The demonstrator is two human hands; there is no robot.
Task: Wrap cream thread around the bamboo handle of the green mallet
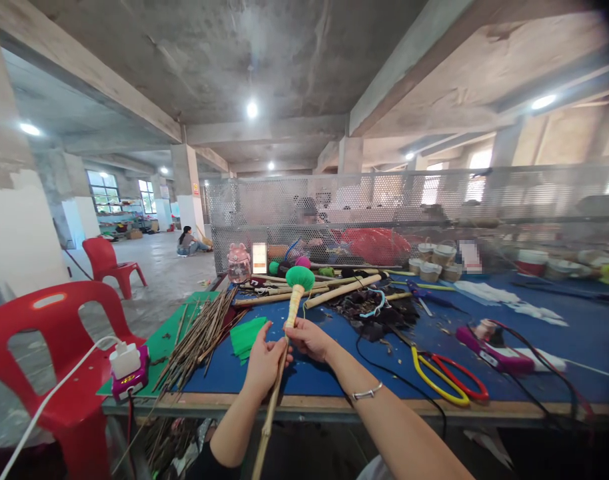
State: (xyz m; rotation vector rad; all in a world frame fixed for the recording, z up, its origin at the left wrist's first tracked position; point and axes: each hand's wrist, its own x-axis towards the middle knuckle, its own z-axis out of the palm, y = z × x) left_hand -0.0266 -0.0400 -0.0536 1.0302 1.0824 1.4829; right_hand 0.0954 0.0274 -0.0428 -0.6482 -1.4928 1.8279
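Note:
Both my hands hold one long bamboo stick (272, 407) upright over the blue table's (574, 347) near edge. The stick has a cream wrapped neck and a round green fabric head (300, 278) at the top. My left hand (262, 363) is closed around the shaft lower down. My right hand (308, 337), a silver bangle on its wrist, pinches the stick just below the wrapped part. A stack of green fabric squares (246, 337) lies on the table just left of my hands.
A bundle of thin sticks (197, 340) lies at the table's left. Thicker bamboo poles (342, 291), dark fabric scraps, yellow and red scissors (447, 379), a purple glue gun (497, 353) and small baskets sit beyond. Red chairs (64, 347) stand left. A person sits behind the mesh screen (384, 200).

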